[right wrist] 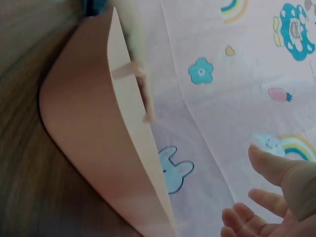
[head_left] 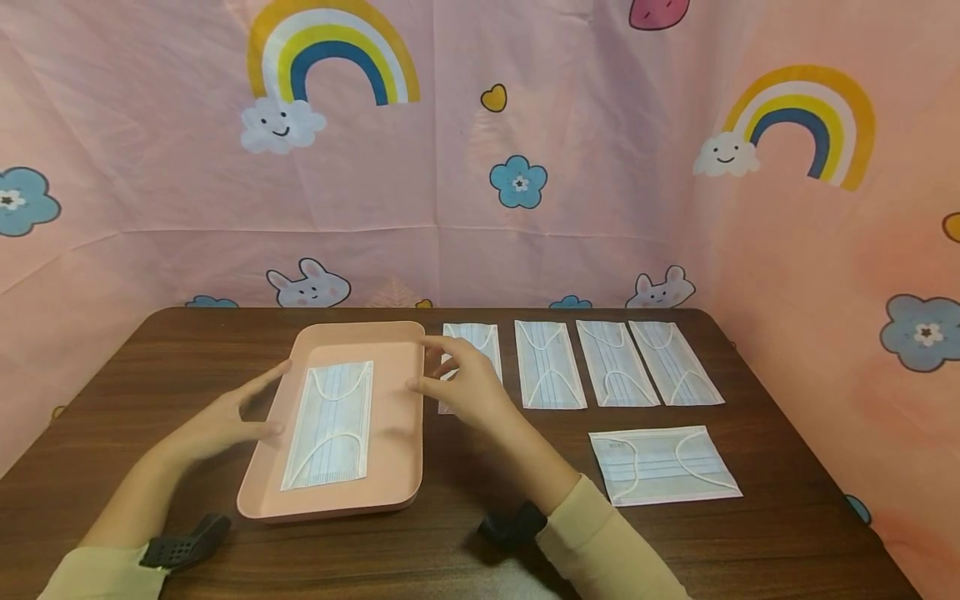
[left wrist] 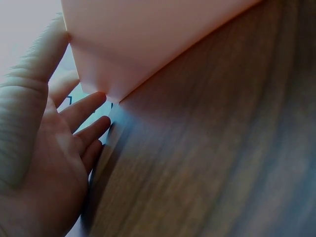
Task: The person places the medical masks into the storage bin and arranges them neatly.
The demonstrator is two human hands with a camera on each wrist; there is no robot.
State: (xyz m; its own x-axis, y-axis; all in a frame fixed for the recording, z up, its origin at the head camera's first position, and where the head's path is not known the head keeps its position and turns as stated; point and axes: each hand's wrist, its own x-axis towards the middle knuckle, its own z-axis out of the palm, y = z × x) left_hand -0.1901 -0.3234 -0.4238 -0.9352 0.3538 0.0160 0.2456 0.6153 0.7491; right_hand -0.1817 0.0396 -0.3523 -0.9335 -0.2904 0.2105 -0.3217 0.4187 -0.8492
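Note:
A pink rectangular tray lies at the left of the table, with a pleated white-and-blue face mask flat inside it. My left hand is at the tray's left side, thumb and fingers spread. In the left wrist view the left thumb touches the tray's edge. Close by the right rim is my right hand, its fingers loosely bent. The right wrist view shows that hand holding nothing, with a gap between it and the tray wall.
Several more masks lie flat in a row at the back right, among them one mask upright to the viewer; the leftmost mask is partly behind my right hand. Another mask lies crosswise nearer. A patterned pink cloth hangs behind the brown table.

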